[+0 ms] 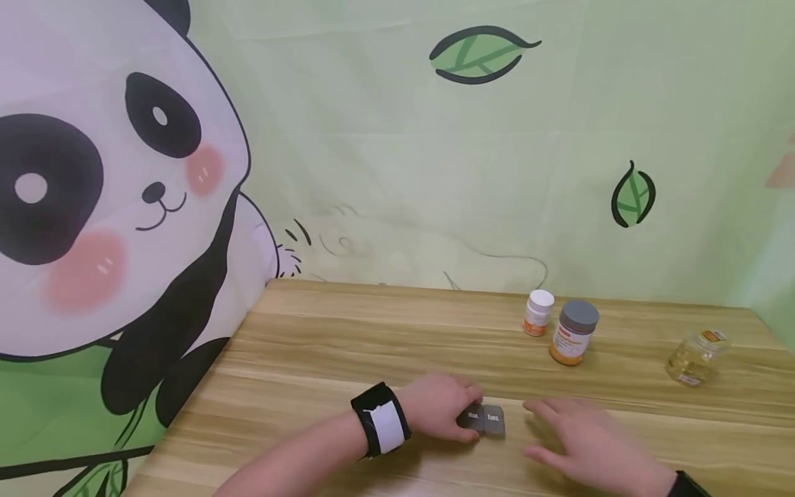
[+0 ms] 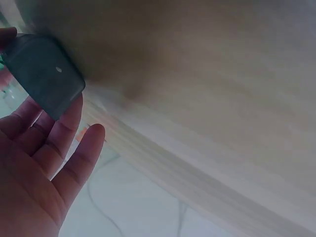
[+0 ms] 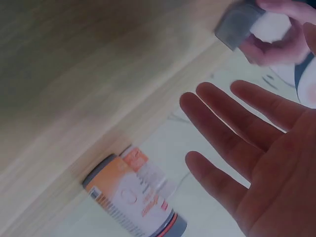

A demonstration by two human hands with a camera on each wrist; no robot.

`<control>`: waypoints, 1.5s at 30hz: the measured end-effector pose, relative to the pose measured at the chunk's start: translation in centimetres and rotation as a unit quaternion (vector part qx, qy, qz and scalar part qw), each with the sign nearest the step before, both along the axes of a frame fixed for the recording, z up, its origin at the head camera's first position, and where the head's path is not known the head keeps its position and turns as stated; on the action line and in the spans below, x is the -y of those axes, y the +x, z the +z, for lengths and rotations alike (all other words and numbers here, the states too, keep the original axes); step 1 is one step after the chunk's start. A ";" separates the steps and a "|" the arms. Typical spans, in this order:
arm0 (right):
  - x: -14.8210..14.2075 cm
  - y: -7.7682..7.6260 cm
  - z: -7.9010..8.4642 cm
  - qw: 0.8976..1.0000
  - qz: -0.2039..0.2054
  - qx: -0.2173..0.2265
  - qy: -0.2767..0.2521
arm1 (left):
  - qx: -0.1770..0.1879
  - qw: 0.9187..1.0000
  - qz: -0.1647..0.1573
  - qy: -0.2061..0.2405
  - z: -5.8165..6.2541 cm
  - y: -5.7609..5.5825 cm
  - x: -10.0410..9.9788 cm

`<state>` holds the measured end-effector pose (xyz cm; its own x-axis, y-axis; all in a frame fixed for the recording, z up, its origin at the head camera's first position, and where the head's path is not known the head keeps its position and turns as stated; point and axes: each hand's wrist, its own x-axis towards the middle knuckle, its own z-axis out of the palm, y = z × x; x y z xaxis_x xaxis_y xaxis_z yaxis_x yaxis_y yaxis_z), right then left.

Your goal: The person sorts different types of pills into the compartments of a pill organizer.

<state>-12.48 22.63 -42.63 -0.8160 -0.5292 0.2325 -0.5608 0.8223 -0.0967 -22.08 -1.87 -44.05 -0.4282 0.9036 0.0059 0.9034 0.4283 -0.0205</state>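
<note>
A small grey pill organizer [image 1: 493, 420] lies on the wooden table, its visible lids lettered "Mon." and "Tues." My left hand [image 1: 437, 407] grips its left end between thumb and fingers; in the left wrist view the organizer's dark end [image 2: 47, 74] shows between thumb and fingertips. To the right of it, my right hand [image 1: 580, 438] is apart from the organizer, fingers stretched out and holding nothing. The right wrist view shows that palm with its fingers spread, and the organizer [image 3: 237, 24] in the other hand beyond.
Behind the hands stand a small white-capped bottle [image 1: 537, 314] and a larger grey-lidded supplement jar [image 1: 573, 335], side by side. Farther right sits a clear jar [image 1: 695, 359] with yellowish contents. A printed panda cloth hangs along the table's [image 1: 348, 324] back and left edges.
</note>
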 end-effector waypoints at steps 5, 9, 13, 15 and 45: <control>0.9 -0.9 -0.7 1.000 0.016 -0.004 0.027 | -0.007 1.000 -0.014 0.010 -0.4 0.4 -0.8; 1.4 -1.7 -1.1 0.997 0.043 -0.027 0.060 | 0.000 1.000 -0.012 0.013 -0.5 0.4 -1.2; 2.0 -2.5 -1.3 0.986 0.099 -0.083 0.105 | 0.010 1.000 -0.008 0.015 -0.6 0.4 -1.2; 2.3 -2.9 -1.5 0.979 0.121 -0.108 0.123 | 0.020 1.000 -0.005 0.016 -0.6 0.4 -1.1; 2.4 -5.6 -1.8 0.977 0.173 -0.102 0.071 | 0.006 1.000 -0.001 0.027 -0.3 0.3 -1.0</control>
